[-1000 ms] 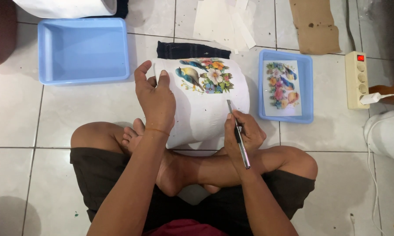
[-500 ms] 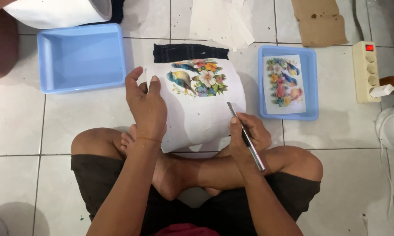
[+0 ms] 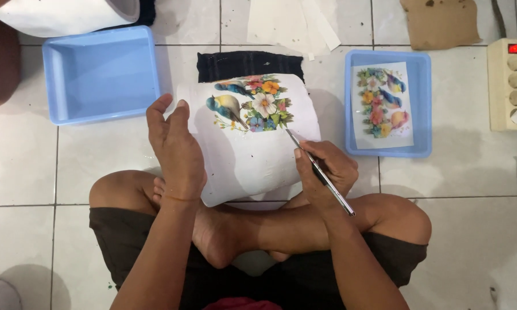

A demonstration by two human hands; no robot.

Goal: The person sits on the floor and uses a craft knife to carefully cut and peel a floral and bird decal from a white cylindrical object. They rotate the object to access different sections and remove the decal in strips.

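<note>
We judge the work partly done: bird-and-flower print (image 3: 250, 103) already sits on the white slab (image 3: 252, 155) across our lap, left hand (image 3: 175, 149) flat steadying it, right hand (image 3: 327, 169) pinching a metal tool (image 3: 318, 171) at the print's edge, trimming unfinished.
</note>
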